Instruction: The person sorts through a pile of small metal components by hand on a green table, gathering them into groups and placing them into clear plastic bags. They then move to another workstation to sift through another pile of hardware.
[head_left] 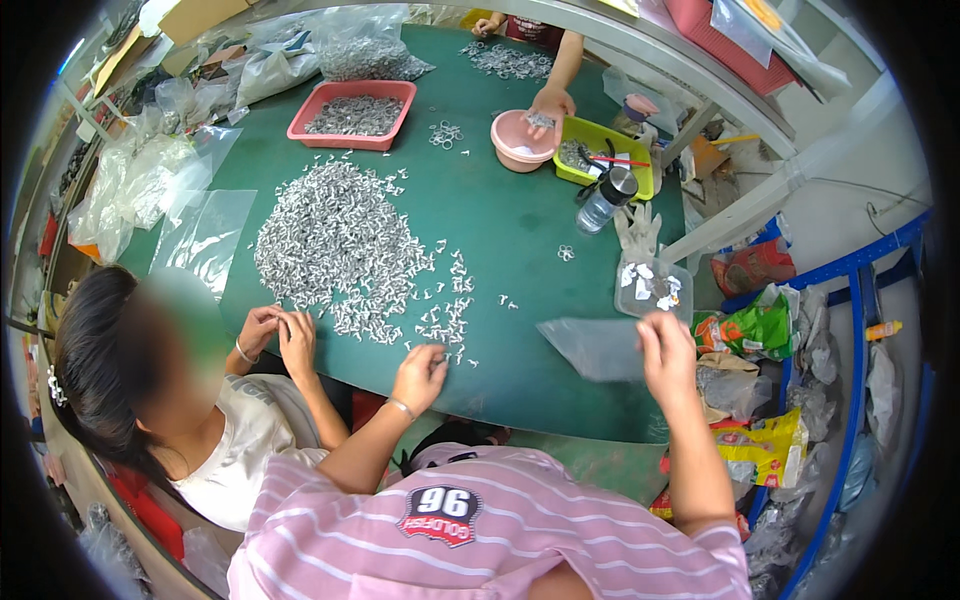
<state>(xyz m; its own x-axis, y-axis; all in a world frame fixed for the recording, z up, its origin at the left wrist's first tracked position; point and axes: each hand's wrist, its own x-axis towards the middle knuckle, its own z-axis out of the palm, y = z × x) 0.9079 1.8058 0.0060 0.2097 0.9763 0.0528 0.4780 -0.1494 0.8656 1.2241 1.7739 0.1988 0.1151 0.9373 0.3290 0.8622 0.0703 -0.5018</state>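
One green worktable [560,290], one pink tray [345,143], one lime-green tray [645,178], one black-capped bottle [599,208], small grey parts [340,240] too numerous to count.

From my screen, the clear bag [592,350] looks like smooth, glossy plastic, the small parts [340,235] like dull metal, the table [490,225] smooth, and I see a glove [637,232] of rough cloth.

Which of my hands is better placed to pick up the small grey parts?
Probably your left hand: it is beside the small grey parts; your right hand is farther off, holding a clear bag.
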